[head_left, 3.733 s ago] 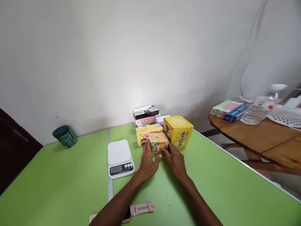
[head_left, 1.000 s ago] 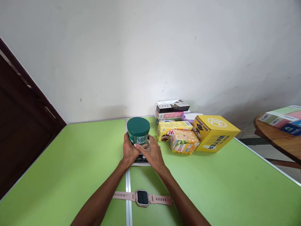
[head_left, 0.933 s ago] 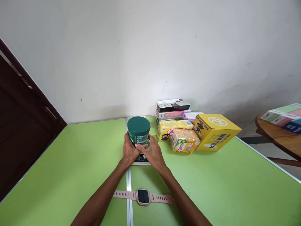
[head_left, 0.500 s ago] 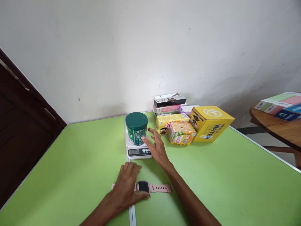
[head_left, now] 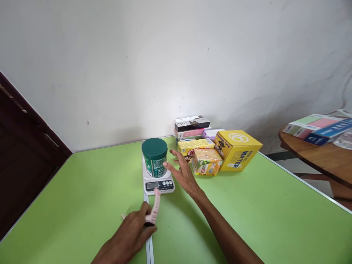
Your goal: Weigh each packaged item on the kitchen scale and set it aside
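My left hand [head_left: 134,228] grips a pink-strapped smartwatch [head_left: 154,212] by its case, with one strap end sticking up in front of the scale. The case is mostly hidden by my fingers. A green canister [head_left: 154,158] with a dark green lid stands upright on a white kitchen scale [head_left: 158,186]. Just right of the canister, my right hand [head_left: 183,172] is open, thumb and fingers apart. Its thumb tip overlaps the canister's edge in view; whether they touch I cannot tell.
Behind my right hand stand a yellow snack box [head_left: 195,145], an orange tissue pack [head_left: 206,161] and a large yellow box [head_left: 238,150]. A black-and-white box [head_left: 192,123] tops a stack near the wall. Further boxes lie on a wooden table [head_left: 316,157] at right.
My left hand has closed on the smartwatch and raised it from the tabletop, turning its strap upward. My right hand stays open beside the canister. The view has shifted slightly.
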{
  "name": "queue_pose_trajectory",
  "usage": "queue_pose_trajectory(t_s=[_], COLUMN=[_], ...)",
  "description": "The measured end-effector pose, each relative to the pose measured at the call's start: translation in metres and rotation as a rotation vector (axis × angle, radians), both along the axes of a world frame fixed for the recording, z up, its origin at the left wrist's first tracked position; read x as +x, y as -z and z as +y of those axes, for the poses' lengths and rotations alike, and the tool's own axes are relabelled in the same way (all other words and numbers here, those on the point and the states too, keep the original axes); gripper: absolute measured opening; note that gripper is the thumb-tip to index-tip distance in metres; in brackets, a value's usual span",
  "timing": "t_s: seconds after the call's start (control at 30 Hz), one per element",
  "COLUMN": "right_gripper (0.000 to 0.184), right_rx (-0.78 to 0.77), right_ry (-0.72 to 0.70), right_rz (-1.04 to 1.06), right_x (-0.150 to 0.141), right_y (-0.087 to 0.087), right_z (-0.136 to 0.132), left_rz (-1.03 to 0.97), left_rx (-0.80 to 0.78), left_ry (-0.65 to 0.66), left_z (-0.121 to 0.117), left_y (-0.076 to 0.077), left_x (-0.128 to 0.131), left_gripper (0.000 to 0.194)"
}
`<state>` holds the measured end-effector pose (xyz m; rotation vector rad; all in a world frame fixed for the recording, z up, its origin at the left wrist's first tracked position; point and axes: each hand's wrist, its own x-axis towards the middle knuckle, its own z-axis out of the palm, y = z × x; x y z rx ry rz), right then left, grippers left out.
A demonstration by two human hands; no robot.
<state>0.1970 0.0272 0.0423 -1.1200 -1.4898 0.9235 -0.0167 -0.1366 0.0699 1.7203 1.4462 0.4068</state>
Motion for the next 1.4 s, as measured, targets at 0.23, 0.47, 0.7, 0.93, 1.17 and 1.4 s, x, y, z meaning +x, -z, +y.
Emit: queue_pose_trajectory(t_s=[0.23, 0.47, 0.7, 0.93, 1.17, 1.4], right_gripper=[0.129, 0.093, 0.095, 0.094, 0.093, 0.094], right_rx=[0.09, 0.116, 0.165, 0.117, 0.061, -0.002], right_ry=[0.041, 0.208, 0.264, 0.369, 0.738, 0.889], right_rz=[0.01, 0.027, 0.003, -0.118, -0.235, -0.207], right_x=[-0.046, -0.068, -0.051, 0.035, 0.131, 0.187], right_y=[0.005, 0.006, 0.001, 0.002, 0.028, 0.036], right_z=[0.015, 0.021, -0.001, -0.076, -0.121, -0.115], left_rz=[-0.962, -1.439, -1.444, -1.506, -1.507, -1.496], left_rx=[-0.254, -0.427, -0.553, -0.506, -0.581, -0.72], left_ry=[-0.177, -0.063, 0.184, 0.154, 0.182, 0.206], left_z=[-0.002, 0.004, -0.002, -0.01, -0.01, -0.001], left_y=[-0.059, -0.083, -0.066, -0.054, -0.049, -0.053], left_x=[0.015, 0.044, 0.061, 0.084, 0.103, 0.13], left_gripper=[0.055, 0.045, 0.076, 0.092, 0.07, 0.063])
